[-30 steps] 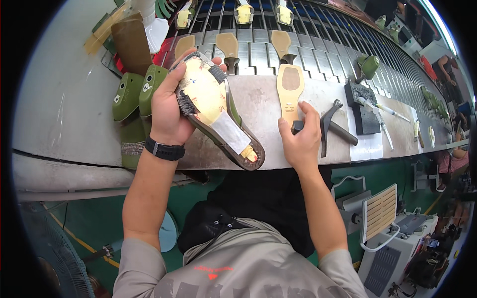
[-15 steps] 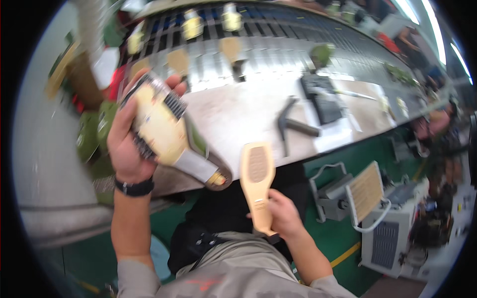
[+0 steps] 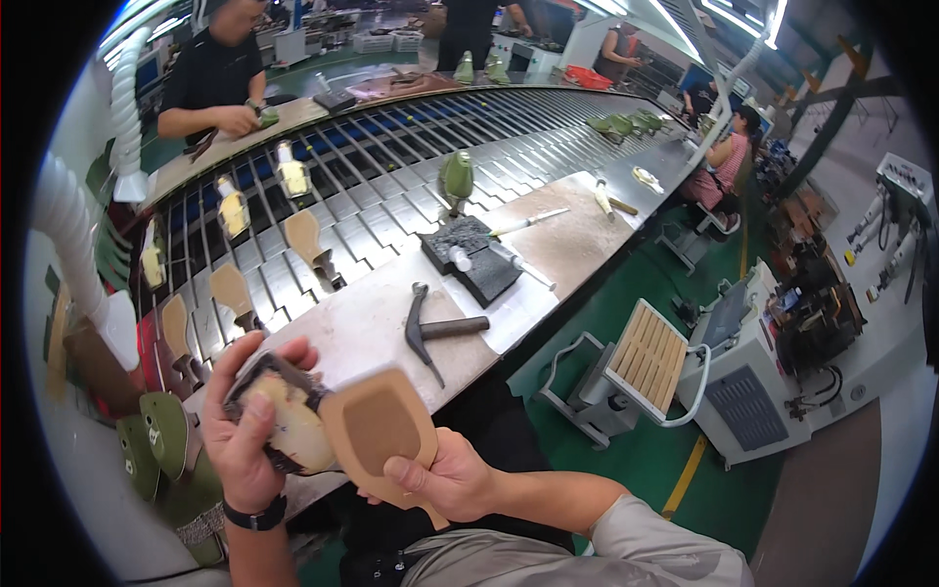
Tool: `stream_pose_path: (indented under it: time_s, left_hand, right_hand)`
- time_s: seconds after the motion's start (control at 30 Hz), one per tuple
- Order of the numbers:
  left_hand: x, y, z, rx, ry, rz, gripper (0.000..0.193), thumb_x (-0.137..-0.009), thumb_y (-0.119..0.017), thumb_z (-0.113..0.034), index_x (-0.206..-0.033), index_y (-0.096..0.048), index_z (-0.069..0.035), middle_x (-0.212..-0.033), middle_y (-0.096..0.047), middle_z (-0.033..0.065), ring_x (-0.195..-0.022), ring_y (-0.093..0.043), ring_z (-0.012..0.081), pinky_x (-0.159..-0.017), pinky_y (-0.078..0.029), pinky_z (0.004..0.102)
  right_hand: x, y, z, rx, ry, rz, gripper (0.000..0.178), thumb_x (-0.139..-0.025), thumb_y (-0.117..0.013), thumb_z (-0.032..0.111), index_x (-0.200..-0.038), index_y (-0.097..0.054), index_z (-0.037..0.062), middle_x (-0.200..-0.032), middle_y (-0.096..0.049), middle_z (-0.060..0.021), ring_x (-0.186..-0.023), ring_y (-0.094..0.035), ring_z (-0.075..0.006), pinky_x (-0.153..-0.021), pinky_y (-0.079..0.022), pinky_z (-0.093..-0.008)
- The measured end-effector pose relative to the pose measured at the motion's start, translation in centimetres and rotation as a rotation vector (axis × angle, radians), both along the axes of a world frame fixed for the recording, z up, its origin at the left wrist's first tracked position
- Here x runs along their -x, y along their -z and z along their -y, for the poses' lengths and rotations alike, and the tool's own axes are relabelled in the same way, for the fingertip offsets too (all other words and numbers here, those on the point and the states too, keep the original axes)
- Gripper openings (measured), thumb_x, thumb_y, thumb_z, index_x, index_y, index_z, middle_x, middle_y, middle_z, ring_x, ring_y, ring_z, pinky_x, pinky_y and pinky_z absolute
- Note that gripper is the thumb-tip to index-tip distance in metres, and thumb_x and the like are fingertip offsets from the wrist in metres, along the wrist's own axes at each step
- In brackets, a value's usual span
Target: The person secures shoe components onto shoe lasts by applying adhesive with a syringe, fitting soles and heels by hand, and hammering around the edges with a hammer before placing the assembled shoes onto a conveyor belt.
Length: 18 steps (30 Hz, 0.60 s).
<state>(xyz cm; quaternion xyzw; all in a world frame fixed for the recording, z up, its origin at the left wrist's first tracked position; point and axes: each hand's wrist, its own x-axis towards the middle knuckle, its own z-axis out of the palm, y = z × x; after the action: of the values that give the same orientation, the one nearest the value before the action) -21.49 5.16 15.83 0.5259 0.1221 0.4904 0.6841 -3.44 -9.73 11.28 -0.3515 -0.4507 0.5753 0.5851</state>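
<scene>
Two hands fill my head view: the left hand point(image 3: 246, 430) has its fingers wrapped around an unfinished shoe point(image 3: 301, 430); the right hand point(image 3: 452, 481) pinches a tan sole point(image 3: 380, 426) overlapping it. Whether they touch, I can't tell. On the desk point(image 3: 357, 338) lies a hammer point(image 3: 421, 331), near a dark block point(image 3: 481, 272).

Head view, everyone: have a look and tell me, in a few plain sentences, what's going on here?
A person holds a shoe in the left hand, its pale underside showing, and a tan sole in the right hand. The sole overlaps the shoe in the picture; whether they touch is unclear. A hammer lies on the bench near a dark block. Across the metal line, another person handles something green.
</scene>
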Motion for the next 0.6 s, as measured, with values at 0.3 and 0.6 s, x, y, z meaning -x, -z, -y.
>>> stream_pose_path:
  time_s: [0.3, 0.6]
  left_hand:
    - [-0.5, -0.4, 0.1, -0.028, 0.172, -0.024, 0.052, -0.107, -0.063, -0.024, -0.149, -0.050, 0.004, -0.142, -0.063, 0.0313, -0.133, -0.063, 0.0407, -0.112, -0.052, 0.0510]
    - [0.7, 0.4, 1.0, -0.083, 0.228, 0.000, 0.104, -0.078, -0.092, -0.058, -0.149, -0.049, 0.005, -0.146, -0.059, 0.0322, -0.139, -0.059, 0.0393, -0.114, -0.051, 0.0506]
  right_hand:
    - [2.3, -2.9, -2.2, 0.016, 0.064, 0.024, 0.029, -0.111, -0.061, 0.021, -0.111, -0.072, -0.0059, -0.092, -0.075, -0.0052, -0.079, -0.066, -0.0071, -0.068, -0.055, -0.0256]
    - [3.8, -3.8, -1.7, 0.048, 0.153, 0.050, 0.028, -0.109, -0.065, 0.019, -0.102, -0.076, -0.0056, -0.085, -0.075, -0.0037, -0.075, -0.065, -0.0066, -0.064, -0.054, -0.0257]
